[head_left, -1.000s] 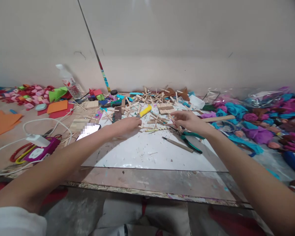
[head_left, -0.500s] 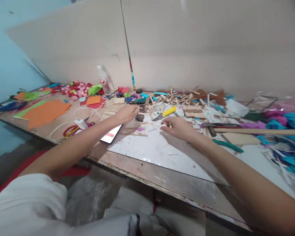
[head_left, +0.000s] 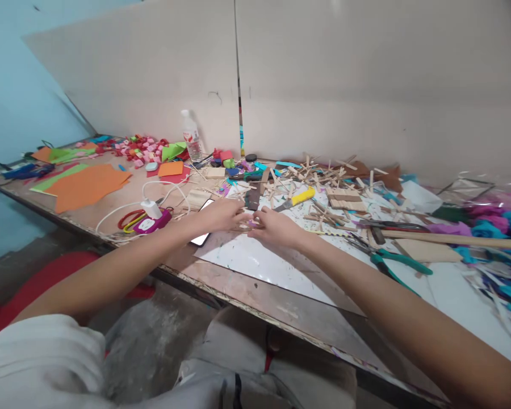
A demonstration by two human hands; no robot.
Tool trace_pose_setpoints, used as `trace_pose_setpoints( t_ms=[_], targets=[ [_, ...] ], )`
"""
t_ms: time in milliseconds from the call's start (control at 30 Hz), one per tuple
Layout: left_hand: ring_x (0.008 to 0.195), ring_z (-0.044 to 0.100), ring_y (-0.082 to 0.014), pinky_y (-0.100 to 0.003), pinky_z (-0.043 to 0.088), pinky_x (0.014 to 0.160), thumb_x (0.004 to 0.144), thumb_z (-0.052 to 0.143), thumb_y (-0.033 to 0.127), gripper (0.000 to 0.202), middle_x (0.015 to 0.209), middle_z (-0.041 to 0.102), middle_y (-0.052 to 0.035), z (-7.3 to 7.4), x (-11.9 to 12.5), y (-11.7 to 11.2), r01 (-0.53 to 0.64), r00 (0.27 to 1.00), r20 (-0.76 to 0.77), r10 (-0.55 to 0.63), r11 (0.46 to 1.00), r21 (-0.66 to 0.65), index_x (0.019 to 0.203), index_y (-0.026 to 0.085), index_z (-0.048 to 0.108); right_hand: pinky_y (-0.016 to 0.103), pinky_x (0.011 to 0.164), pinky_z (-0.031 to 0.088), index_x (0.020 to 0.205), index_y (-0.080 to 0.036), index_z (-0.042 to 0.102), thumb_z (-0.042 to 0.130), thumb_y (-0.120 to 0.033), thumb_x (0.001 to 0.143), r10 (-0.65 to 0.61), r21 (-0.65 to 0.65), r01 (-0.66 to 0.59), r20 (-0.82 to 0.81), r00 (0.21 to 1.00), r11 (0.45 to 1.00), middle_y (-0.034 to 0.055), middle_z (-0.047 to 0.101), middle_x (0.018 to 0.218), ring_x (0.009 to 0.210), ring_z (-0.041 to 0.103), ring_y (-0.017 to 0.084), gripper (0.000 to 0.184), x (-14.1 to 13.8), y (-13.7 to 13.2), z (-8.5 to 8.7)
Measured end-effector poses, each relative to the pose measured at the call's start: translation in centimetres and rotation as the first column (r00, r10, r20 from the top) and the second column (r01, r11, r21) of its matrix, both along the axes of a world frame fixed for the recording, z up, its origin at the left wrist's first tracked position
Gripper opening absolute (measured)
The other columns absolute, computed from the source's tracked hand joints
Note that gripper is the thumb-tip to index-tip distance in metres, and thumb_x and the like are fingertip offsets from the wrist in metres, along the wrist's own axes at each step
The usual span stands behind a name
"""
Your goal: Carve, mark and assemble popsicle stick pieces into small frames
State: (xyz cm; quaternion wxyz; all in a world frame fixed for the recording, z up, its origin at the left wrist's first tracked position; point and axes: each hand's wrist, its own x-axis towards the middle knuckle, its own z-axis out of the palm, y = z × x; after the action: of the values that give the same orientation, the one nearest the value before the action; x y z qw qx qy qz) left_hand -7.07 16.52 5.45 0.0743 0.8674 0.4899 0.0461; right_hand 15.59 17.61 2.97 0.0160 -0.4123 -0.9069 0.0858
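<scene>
Evidently, both hands work close over thin wood

The left hand (head_left: 227, 215) and right hand (head_left: 273, 226) curl with fingertips nearly meeting above the white sheet (head_left: 255, 255), just right of the smartphone (head_left: 202, 238). Thin wooden slivers (head_left: 243, 227) show between them; whether either hand pinches one, I cannot tell. A light fingertip pinch, wrists low, should suit such brittle-looking pieces (mind the yellow-handled knife (head_left: 302, 196), its blade angled towards the right hand). The slivers' long axis seems to run crosswise, hand to hand; fingers hide the ends, so their pointing is unclear.
</scene>
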Motion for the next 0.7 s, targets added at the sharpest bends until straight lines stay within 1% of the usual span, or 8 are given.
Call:
trace_pose_setpoints(
  t_ms=[67,133,200,300,400,500,600,700],
  targets=[
    [0.089,0.067,-0.0258,-0.03,0.042,0.07,0.099,0.054,0.068,0.053,0.108,0.07,-0.0113,-0.5,0.0,0.1,0.083,0.996,-0.018,-0.084,0.996,-0.038,0.112,0.018,0.066,0.043,0.09,0.06,0.128,-0.017,0.066,0.064,-0.044,0.103,0.023,-0.013,-0.023,0.023,0.999,1.0,0.0104,0.069,0.125,0.103,0.07,0.022,0.037,-0.2,0.3,0.1],
    [0.09,0.068,-0.024,-0.029,0.044,0.072,0.096,0.062,0.062,0.049,0.116,0.067,-0.0097,-1.0,0.0,0.4,0.163,0.986,-0.034,-0.166,0.984,-0.066,0.12,0.02,0.064,0.044,0.09,0.061,0.13,-0.018,0.066,0.065,-0.04,0.104,0.049,-0.018,-0.048,0.048,0.998,0.999,0.0099,0.07,0.126,0.105,0.07,0.022,0.034,-0.3,0.5,0.4],
    [0.091,0.067,-0.0228,-0.029,0.046,0.075,0.101,0.059,0.051,0.038,0.119,0.065,-0.0094,-1.3,0.1,0.7,0.22,0.973,-0.051,-0.224,0.973,-0.075,0.123,0.021,0.063,0.044,0.091,0.062,0.13,-0.017,0.066,0.066,-0.039,0.103,0.081,-0.014,-0.08,0.075,0.994,0.997,0.0104,0.069,0.128,0.106,0.071,0.023,0.034,-0.3,0.4,0.7],
    [0.097,0.067,-0.0248,-0.032,0.047,0.082,0.106,0.049,0.04,0.028,0.117,0.065,-0.0115,-1.7,0.4,1.0,0.272,0.958,-0.08,-0.277,0.96,-0.066,0.116,0.02,0.065,0.045,0.093,0.061,0.13,-0.018,0.066,0.066,-0.038,0.103,0.112,0.018,-0.114,0.118,0.987,0.993,0.0107,0.069,0.129,0.108,0.07,0.023,0.034,-0.2,0.0,1.0],
    [0.102,0.068,-0.0275,-0.034,0.048,0.086,0.108,0.043,0.038,0.03,0.112,0.068,-0.0137,-2.1,0.6,0.8,0.294,0.949,-0.106,-0.298,0.954,-0.053,0.11,0.018,0.066,0.044,0.091,0.062,0.131,-0.017,0.066,0.066,-0.039,0.104,0.117,0.057,-0.127,0.155,0.981,0.99,0.0106,0.069,0.128,0.106,0.071,0.023,0.035,0.2,-0.7,1.0],
    [0.092,0.069,-0.0278,-0.035,0.049,0.081,0.108,0.041,0.041,0.033,0.104,0.072,-0.0133,-2.2,0.7,0.8,0.294,0.946,-0.129,-0.298,0.955,-0.046,0.112,0.018,0.065,0.043,0.088,0.062,0.13,-0.017,0.066,0.065,-0.04,0.104,0.12,0.086,-0.137,0.172,0.978,0.987,0.0097,0.07,0.123,0.102,0.072,0.022,0.035,0.8,-0.9,1.0],
    [0.085,0.07,-0.0282,-0.036,0.049,0.077,0.107,0.043,0.038,0.032,0.101,0.074,-0.0148,-0.8,1.4,2.3,0.273,0.949,-0.155,-0.274,0.962,-0.027,0.118,0.017,0.065,0.042,0.087,0.062,0.128,-0.017,0.067,0.065,-0.039,0.104,0.084,0.133,-0.109,0.177,0.981,0.985,0.0089,0.071,0.12,0.099,0.072,0.021,0.033,1.8,0.5,2.4],
    [0.086,0.071,-0.028,-0.037,0.051,0.081,0.105,0.045,0.033,0.034,0.106,0.076,-0.0169,2.9,3.6,6.4,0.223,0.962,-0.162,-0.218,0.975,0.015,0.131,0.017,0.061,0.045,0.092,0.061,0.131,-0.018,0.066,0.063,-0.037,0.105,-0.015,0.217,-0.018,0.148,0.989,0.976,0.0099,0.072,0.123,0.104,0.072,0.023,0.033,3.2,4.3,5.9]
  ],
)
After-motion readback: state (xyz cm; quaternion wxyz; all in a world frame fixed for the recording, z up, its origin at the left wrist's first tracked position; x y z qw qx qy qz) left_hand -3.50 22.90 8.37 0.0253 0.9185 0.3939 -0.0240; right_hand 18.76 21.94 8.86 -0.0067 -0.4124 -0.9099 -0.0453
